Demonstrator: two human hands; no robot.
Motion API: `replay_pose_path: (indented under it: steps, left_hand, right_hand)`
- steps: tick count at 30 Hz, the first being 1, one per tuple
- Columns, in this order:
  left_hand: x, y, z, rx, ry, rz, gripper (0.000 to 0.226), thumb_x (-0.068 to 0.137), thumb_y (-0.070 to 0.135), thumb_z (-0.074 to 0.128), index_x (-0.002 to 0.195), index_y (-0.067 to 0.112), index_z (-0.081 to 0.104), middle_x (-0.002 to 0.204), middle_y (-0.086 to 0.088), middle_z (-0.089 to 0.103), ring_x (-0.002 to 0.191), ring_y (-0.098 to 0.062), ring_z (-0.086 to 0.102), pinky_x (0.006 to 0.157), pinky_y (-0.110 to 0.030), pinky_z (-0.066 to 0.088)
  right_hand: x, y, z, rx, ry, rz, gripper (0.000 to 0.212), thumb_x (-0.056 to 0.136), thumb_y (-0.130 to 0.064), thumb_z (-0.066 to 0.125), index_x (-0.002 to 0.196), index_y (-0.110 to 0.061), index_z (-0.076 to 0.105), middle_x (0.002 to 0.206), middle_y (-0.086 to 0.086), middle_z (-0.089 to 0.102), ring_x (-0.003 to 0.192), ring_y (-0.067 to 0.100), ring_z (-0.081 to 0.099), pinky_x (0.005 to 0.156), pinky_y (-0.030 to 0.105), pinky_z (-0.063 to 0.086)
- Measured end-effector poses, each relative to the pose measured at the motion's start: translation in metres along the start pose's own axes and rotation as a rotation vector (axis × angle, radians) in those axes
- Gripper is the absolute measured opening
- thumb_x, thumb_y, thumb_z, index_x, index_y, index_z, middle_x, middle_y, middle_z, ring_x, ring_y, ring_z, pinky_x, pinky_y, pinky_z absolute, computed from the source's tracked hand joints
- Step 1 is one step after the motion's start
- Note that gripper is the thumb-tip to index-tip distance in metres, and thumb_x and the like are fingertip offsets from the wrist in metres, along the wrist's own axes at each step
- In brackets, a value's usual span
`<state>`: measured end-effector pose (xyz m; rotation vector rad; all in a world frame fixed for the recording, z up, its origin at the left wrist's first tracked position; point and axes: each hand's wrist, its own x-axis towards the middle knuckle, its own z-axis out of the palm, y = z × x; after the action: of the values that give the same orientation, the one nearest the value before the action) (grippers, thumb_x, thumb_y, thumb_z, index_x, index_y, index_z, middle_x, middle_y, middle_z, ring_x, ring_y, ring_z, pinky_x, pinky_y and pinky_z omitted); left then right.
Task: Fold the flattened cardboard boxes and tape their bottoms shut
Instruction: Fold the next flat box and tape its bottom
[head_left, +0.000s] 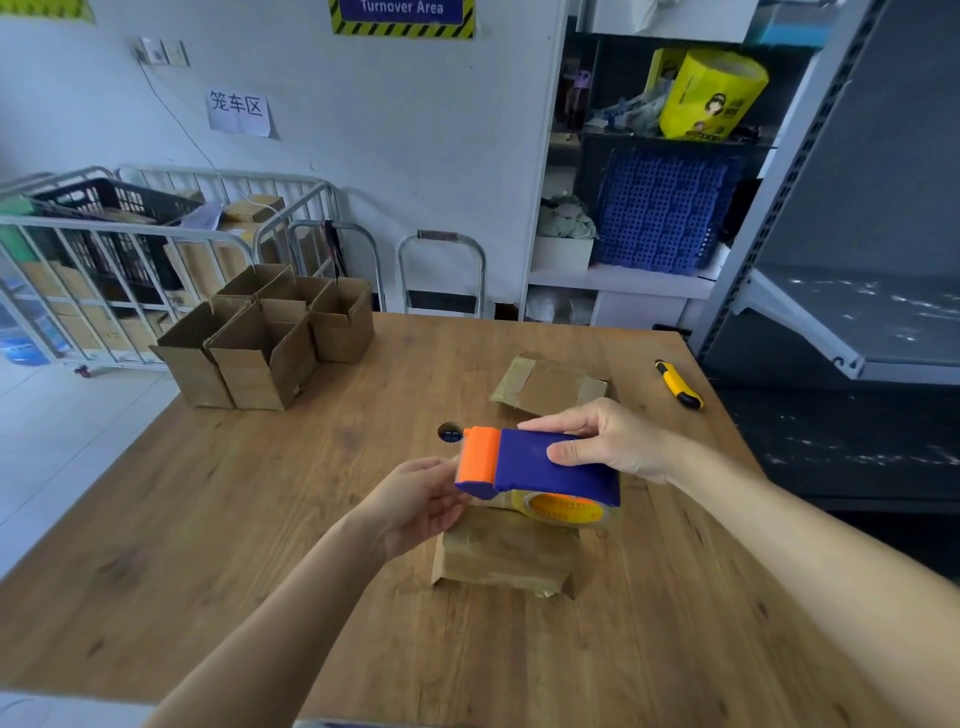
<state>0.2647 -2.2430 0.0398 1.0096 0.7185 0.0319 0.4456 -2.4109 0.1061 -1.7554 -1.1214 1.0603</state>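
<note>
A head-camera view looks down at a wooden table (208, 519) where a person is taping boxes. A small cardboard box (504, 556) sits bottom-up just in front of the person, its upper face glossy with clear tape.

Directly above this box, both hands hold a blue and orange tape dispenser (540, 462) loaded with a clear roll. The right hand (608, 441) grasps the blue body, thumb on the near side and fingers over the far side. The left hand (415, 501) curls around the orange cutter end, thumb near the toothed edge. Whether it also pinches a loose tape end cannot be seen. The dispenser seems to hover just over the box rather than press on it.

Behind the box and slightly right lies a second box (550, 384), also bottom-up and taped. Well behind and to the left, a cluster of open boxes (270, 338) stands upright at the table's far corner. A yellow utility knife (678, 383) lies far behind and to the right.

The step in hand appears to be taping this box's bottom, either readying a strip or finishing one. The next move likely calls for freeing the tape end, sticking it over one edge and drawing the dispenser along the seam while the other hand steadies the box.
</note>
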Motion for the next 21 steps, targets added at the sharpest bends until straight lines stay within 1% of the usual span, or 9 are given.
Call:
replay_pose_path:
  steps: [1, 3, 5, 8, 11, 13, 15, 18, 21]
  left_hand:
    - [0.000, 0.000, -0.001, 0.005, 0.001, 0.018, 0.008, 0.095, 0.014, 0.057, 0.094, 0.008, 0.062, 0.075, -0.006, 0.067, 0.063, -0.009, 0.062, 0.060, -0.020, 0.052]
    - [0.001, -0.001, -0.003, 0.009, 0.023, 0.046, 0.008, 0.095, 0.005, 0.055, 0.092, 0.006, 0.062, 0.076, -0.008, 0.066, 0.062, -0.010, 0.060, 0.056, -0.019, 0.052]
    - [0.003, -0.002, -0.003, 0.065, 0.075, 0.080, 0.010, 0.095, 0.005, 0.055, 0.089, 0.005, 0.063, 0.077, -0.009, 0.064, 0.063, -0.011, 0.058, 0.056, -0.019, 0.051]
    - [0.003, 0.000, -0.002, 0.184, 0.152, 0.102, 0.013, 0.094, 0.002, 0.054, 0.084, 0.005, 0.063, 0.075, -0.008, 0.061, 0.063, -0.011, 0.055, 0.055, -0.019, 0.048]
    - [0.001, 0.002, -0.001, 0.248, 0.169, 0.097, 0.013, 0.091, -0.003, 0.051, 0.085, 0.004, 0.060, 0.073, -0.009, 0.059, 0.062, -0.012, 0.053, 0.056, -0.020, 0.046]
    - [0.000, 0.002, 0.001, 0.285, 0.196, 0.097, 0.017, 0.091, -0.003, 0.050, 0.079, 0.006, 0.058, 0.071, -0.009, 0.057, 0.060, -0.012, 0.050, 0.055, -0.020, 0.043]
    - [0.001, 0.003, 0.003, 0.296, 0.216, 0.092, 0.020, 0.091, -0.003, 0.050, 0.075, 0.007, 0.056, 0.068, -0.007, 0.054, 0.057, -0.011, 0.047, 0.052, -0.019, 0.041]
    - [0.000, 0.004, 0.008, 0.320, 0.208, 0.075, 0.023, 0.090, -0.002, 0.052, 0.071, 0.009, 0.056, 0.067, -0.007, 0.051, 0.057, -0.011, 0.044, 0.053, -0.020, 0.039]
    - [-0.001, 0.008, -0.002, 0.351, 0.254, 0.078, 0.017, 0.092, 0.003, 0.056, 0.076, 0.007, 0.060, 0.069, -0.006, 0.052, 0.060, -0.012, 0.045, 0.053, -0.021, 0.040]
  right_hand:
    - [0.000, 0.000, 0.000, -0.002, -0.004, -0.002, 0.032, 0.091, -0.013, 0.062, 0.112, -0.037, 0.066, 0.105, -0.006, 0.074, 0.094, 0.011, 0.068, 0.076, 0.022, 0.053]
    - [0.000, -0.001, 0.000, -0.017, -0.012, -0.005, 0.032, 0.091, -0.014, 0.063, 0.113, -0.037, 0.066, 0.107, -0.004, 0.074, 0.096, 0.014, 0.069, 0.079, 0.024, 0.054]
    - [0.000, -0.002, 0.000, -0.048, -0.024, -0.001, 0.033, 0.090, -0.014, 0.065, 0.114, -0.037, 0.066, 0.109, -0.004, 0.073, 0.099, 0.015, 0.069, 0.082, 0.026, 0.054]
    - [0.002, -0.010, 0.002, -0.169, -0.067, -0.007, 0.034, 0.090, -0.017, 0.066, 0.117, -0.039, 0.063, 0.116, -0.007, 0.070, 0.103, 0.011, 0.067, 0.086, 0.026, 0.054]
    - [0.003, -0.020, 0.003, -0.278, -0.135, -0.001, 0.036, 0.093, -0.024, 0.063, 0.120, -0.047, 0.057, 0.125, -0.011, 0.065, 0.107, 0.009, 0.065, 0.094, 0.033, 0.053]
    - [0.004, -0.022, 0.002, -0.332, -0.167, 0.008, 0.036, 0.094, -0.028, 0.061, 0.121, -0.052, 0.054, 0.129, -0.014, 0.061, 0.110, 0.010, 0.063, 0.096, 0.036, 0.052]
    - [0.003, -0.026, -0.001, -0.369, -0.189, 0.012, 0.036, 0.095, -0.030, 0.059, 0.120, -0.055, 0.053, 0.128, -0.016, 0.060, 0.109, 0.010, 0.062, 0.095, 0.036, 0.052]
    - [0.001, -0.030, -0.006, -0.395, -0.203, 0.012, 0.034, 0.096, -0.030, 0.057, 0.118, -0.056, 0.051, 0.120, -0.025, 0.060, 0.105, 0.005, 0.062, 0.093, 0.029, 0.053]
    - [-0.003, -0.030, -0.015, -0.454, -0.205, 0.023, 0.035, 0.096, -0.030, 0.057, 0.117, -0.058, 0.052, 0.119, -0.025, 0.060, 0.103, 0.005, 0.063, 0.090, 0.028, 0.053]
